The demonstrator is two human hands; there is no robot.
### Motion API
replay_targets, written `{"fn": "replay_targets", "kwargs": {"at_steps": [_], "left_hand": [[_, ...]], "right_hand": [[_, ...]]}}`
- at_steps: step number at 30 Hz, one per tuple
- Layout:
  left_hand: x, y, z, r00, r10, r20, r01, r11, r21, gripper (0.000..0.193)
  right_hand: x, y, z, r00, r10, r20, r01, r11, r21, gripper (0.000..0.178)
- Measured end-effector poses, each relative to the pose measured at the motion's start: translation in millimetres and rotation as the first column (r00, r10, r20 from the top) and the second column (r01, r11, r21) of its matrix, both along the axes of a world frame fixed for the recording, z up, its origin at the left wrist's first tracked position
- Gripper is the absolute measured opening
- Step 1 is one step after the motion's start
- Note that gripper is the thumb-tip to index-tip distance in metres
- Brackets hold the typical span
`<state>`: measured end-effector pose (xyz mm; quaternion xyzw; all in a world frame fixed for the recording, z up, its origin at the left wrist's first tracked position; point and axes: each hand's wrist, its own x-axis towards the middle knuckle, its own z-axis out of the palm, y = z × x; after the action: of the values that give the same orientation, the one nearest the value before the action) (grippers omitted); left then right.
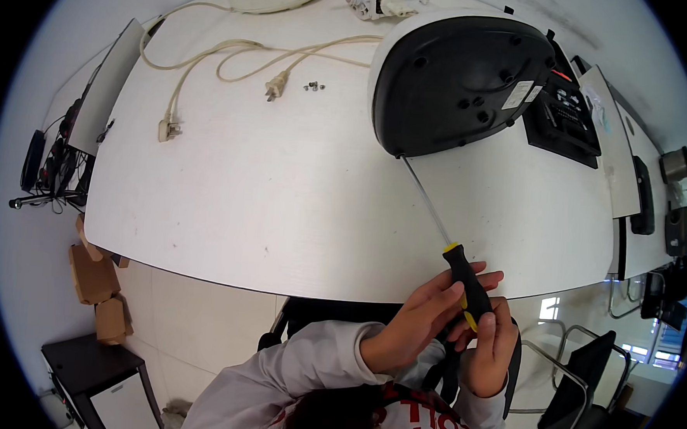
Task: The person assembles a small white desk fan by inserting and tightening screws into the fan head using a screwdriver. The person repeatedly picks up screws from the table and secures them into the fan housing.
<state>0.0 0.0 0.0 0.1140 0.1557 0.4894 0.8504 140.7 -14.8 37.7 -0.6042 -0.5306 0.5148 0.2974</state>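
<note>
A broad white bench point(266, 203) with a curved front edge fills most of the view. On its far right side, a large oval appliance with a white shell and a glossy black base point(451, 88) is tipped so that its underside faces the person. Just beyond its right side is a black plastic tool case point(562, 121). Long beige cables point(247, 44) loop across the far left part. Near the front edge, the left hand point(429, 308) and right hand point(492, 346) share a long black-and-yellow screwdriver point(457, 263), its metal shaft slanting up to the base's lower rim. The left fingers hold the handle, thumb on top; the right fingers are closed about its butt end. Two pale plugs point(275, 87) lie well apart, and by the nearer-to-centre one sits a cluster of tiny grey metal pieces point(314, 86).
</note>
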Motion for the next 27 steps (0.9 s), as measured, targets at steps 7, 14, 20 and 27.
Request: {"fn": "replay_targets", "kwargs": {"at_steps": [7,14,20,27], "left_hand": [[7.3,-2.4,-0.3,0.990,0.077,-0.115,-0.081,0.996,-0.026,0.033],[4.3,3.6,6.3,0.991,0.096,-0.096,-0.101,0.994,-0.051,0.034],[4.1,0.3,4.9,0.982,0.149,-0.116,-0.148,0.989,0.014,0.037],[6.1,0.7,3.6,0.990,0.119,-0.077,-0.123,0.991,-0.046,0.031]], "right_hand": [[-8.0,1.4,3.5,0.984,0.019,0.177,-0.089,0.913,0.398,0.043],[-12.7,-0.1,3.4,0.911,-0.102,0.399,-0.096,0.889,0.447,0.031],[2.3,3.3,-6.4,0.897,0.070,0.436,-0.215,0.932,0.292,0.031],[-12.3,0.2,7.3,0.897,-0.067,0.436,-0.114,0.920,0.376,0.047]]}}
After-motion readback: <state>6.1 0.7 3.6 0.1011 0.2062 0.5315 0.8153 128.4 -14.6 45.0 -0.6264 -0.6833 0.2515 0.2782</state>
